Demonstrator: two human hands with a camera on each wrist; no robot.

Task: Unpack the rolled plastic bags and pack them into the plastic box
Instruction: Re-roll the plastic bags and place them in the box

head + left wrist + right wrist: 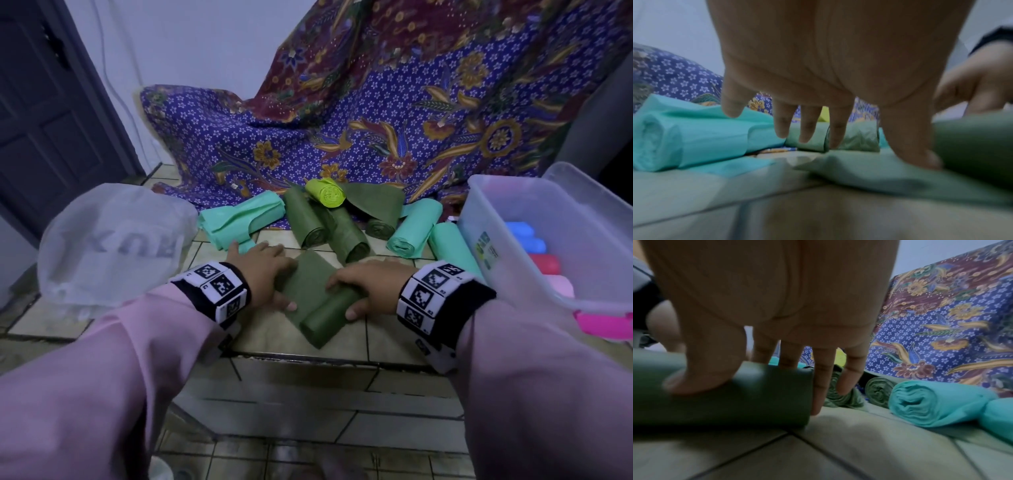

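Broadly, a patterned batik cloth (359,113) drapes down the wall onto the tiled floor (291,404), where all the work lies. At right stands the clear plastic box (507,246); its side carries a small green and blue label whose print is too small to read, and blue, red and pink rolls lie inside. At left sits a translucent white bag (113,246) with large grey lettering seen reversed and blurred; only shapes like "X", "O" and "U" can be made out. Between them lie loose rolled bags: a mint green roll (412,229) just beside the box, a partly unrolled mint green one (239,222), dark green rolls, and a lime green roll (325,192) furthest back. Nearest the person lies the dark green roll (329,310), partly unrolled, its free flap spread flat on the tiles toward the left. The right hand (370,286) lies over the rolled part, thumb curled on its near side and fingers reaching over the far end to the floor, so its grip is closed round the roll. The left hand (263,270) presses the flap with nearly straight, spread fingers, thumb on the sheet, grasping nothing. Both wrists wear bands printed with black-and-white square markers.
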